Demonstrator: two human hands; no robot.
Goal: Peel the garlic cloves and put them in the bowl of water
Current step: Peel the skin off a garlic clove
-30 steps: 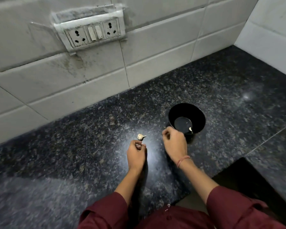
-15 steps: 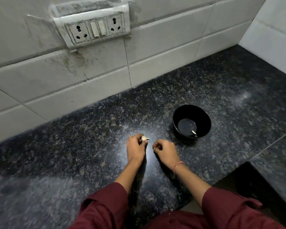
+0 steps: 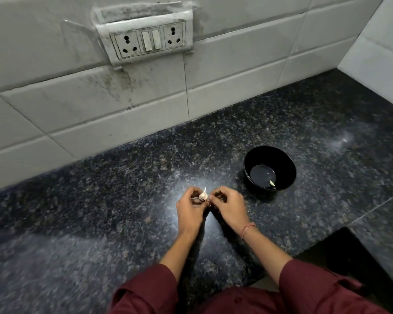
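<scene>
Garlic clove [image 3: 203,196], still in its papery skin, is now up off the counter [image 3: 100,200], where it lay a second ago. The left hand [image 3: 191,210] has picked it up and holds it with curled fingers, tip pointing up. Meanwhile the right hand [image 3: 230,206] has come back from the bowl and closed in from the other side. Its curled fingertips [image 3: 211,197] pinch at the clove's right flank, apparently at the skin, though the exact hold is too small to tell. So peeling of the next clove looks about to begin. Off to the right, the black bowl [image 3: 286,164] of water holds one peeled clove [image 3: 272,183].
</scene>
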